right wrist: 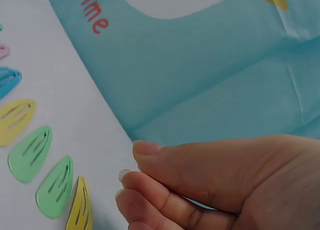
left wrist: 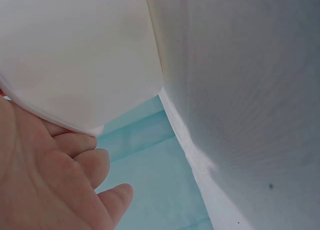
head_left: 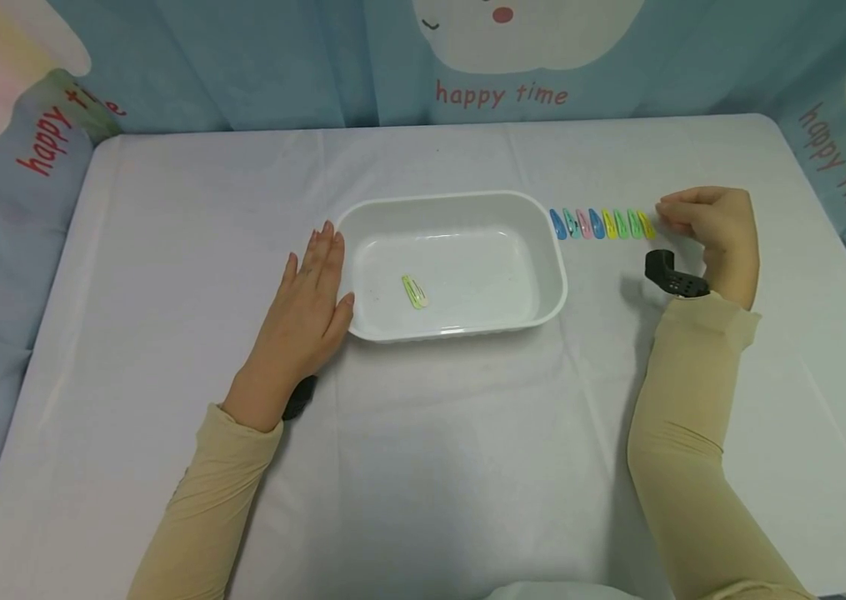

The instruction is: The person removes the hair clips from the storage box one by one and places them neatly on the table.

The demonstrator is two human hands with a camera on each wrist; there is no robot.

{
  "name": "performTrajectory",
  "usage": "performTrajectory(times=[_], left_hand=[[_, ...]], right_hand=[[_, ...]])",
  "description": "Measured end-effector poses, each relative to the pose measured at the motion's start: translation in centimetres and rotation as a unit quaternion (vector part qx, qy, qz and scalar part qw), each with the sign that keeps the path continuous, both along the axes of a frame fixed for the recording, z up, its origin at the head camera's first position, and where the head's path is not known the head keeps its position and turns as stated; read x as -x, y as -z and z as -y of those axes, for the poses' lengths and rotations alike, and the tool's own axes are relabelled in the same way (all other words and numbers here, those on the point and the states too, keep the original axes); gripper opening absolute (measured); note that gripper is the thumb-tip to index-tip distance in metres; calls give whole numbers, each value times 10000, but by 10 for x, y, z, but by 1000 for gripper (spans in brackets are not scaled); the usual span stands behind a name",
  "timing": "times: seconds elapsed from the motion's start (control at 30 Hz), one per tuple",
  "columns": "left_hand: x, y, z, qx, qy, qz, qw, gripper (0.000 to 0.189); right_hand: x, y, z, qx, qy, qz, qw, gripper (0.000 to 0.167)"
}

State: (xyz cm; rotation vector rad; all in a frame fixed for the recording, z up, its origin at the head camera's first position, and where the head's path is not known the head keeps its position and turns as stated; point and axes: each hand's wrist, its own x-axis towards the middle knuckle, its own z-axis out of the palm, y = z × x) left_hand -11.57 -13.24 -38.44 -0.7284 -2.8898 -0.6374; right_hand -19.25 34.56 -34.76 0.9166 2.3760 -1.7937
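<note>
A white rectangular dish [head_left: 460,329] stands on the table with a yellow-green snap hair clip [head_left: 413,292] lying inside. My left hand [head_left: 306,304] rests against the dish's left rim, its fingers extended along it; in the left wrist view the fingers [left wrist: 92,165] touch the rim from outside. To the right of the dish runs a row of blue, teal, pink, yellow and green hair clips. My right hand [head_left: 711,225] is just beyond the row's right end, beside the last yellow clip [right wrist: 80,207]. Its thumb and bent fingers show nothing between them.
A white cloth [head_left: 423,467] covers the table. Blue curtains [head_left: 287,67] printed with "happy time" hang along the back and sides. The green clips [right wrist: 30,155] and a blue clip [head_left: 558,224] lie flat, the blue one close to the dish's right rim.
</note>
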Motion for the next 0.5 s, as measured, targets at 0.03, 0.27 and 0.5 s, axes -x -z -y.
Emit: performTrajectory(times=[0.03,0.27,0.5], left_hand=[[0,0,0,-2,2,-6,10000,62],[0,0,-1,-28,7,-15,10000,62],[0,0,-1,-17,-3,-17,10000,62]], right_hand=[[0,-1,1,29,-11,-41,10000,6],[1,-11,12,316,-275,-506,9978,4],[2,-22,29,44,-689,-730,9949,4]])
